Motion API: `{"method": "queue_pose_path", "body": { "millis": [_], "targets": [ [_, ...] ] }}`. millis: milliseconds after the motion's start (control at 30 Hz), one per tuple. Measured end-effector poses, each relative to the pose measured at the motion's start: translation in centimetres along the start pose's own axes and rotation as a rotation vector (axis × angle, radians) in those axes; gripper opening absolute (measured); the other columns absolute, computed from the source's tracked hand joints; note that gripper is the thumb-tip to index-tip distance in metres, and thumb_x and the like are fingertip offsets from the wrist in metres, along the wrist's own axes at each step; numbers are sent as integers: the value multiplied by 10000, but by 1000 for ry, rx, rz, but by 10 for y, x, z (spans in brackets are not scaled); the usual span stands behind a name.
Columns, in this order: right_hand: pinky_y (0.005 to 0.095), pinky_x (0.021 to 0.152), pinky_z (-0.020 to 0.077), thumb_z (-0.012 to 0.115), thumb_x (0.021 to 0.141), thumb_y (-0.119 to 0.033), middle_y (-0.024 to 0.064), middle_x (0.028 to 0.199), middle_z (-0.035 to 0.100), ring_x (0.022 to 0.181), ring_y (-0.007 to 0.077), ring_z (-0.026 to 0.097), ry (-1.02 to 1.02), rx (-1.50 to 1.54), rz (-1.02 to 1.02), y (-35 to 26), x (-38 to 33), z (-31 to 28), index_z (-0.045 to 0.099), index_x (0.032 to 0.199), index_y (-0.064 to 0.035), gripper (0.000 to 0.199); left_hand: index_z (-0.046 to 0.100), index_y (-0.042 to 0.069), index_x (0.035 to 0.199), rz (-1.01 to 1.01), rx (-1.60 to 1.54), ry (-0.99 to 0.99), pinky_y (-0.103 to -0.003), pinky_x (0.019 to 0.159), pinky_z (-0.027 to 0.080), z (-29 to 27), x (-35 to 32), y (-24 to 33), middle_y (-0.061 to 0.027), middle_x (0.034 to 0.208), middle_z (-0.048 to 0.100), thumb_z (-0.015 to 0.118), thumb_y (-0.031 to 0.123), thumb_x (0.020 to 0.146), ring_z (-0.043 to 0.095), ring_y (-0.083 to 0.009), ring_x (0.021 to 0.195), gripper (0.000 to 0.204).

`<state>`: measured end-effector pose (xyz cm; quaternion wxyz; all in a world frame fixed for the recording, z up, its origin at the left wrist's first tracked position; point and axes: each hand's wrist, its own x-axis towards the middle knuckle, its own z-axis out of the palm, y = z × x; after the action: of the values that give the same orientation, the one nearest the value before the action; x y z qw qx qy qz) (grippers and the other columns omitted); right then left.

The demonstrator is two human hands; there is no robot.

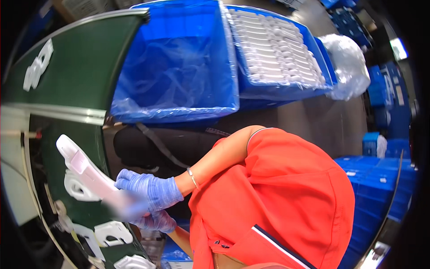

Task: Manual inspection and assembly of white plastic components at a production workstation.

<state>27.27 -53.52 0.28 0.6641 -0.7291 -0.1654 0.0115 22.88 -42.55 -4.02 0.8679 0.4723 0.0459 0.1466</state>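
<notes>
Head view: both gloved hands, grip clamped on white plastic part [89, 175]; long axis diagonal, free end pts upper-left.

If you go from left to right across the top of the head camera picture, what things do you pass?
Green conveyor belt carrying a white plastic part → empty blue bin lined with clear plastic → blue bin full of white parts → clear plastic bag → stacked blue crates.
</notes>
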Motion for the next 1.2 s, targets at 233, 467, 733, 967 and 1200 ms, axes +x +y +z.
{"method": "queue_pose_path", "body": {
  "millis": [233,467,733,967,1200],
  "targets": [
    [347,738,478,762,681,-314,125,875,544,808,230,567,362,246,289,-7,-26,-57,447,1044,-25,562,504,40,1081,132,577,-141,-269,903,387,70,-8,-35,-43,1045,535,465,112,891,498,-109,1002,207],
    [240,692,500,674,810,-244,32,883,608,763,110,598,791,760,202,45,-45,-220,610,948,-35,258,454,29,1281,797,1127,-939,-426,1029,339,119,-11,-49,-156,1302,471,638,97,806,428,-353,1229,514],
    [292,751,534,629,830,-87,79,900,624,812,176,625,1346,441,-190,141,-160,-438,591,1018,7,214,512,23,1235,530,1188,-825,-413,1012,348,86,-8,-59,-125,1237,535,603,29,806,447,-316,1212,438],
    [256,625,488,768,713,-160,83,869,647,701,148,600,1559,-120,69,150,-229,-511,609,994,35,377,547,37,1209,482,1229,-913,-385,1002,362,86,-11,-68,-116,1219,546,593,16,826,468,-290,1197,386],
    [307,709,504,771,695,-312,145,920,661,776,203,632,1261,-508,476,107,-242,-566,598,1064,58,551,569,37,1179,465,1244,-981,-384,987,376,86,-11,-71,-118,1194,559,602,12,820,487,-293,1171,361]
  ]
}}
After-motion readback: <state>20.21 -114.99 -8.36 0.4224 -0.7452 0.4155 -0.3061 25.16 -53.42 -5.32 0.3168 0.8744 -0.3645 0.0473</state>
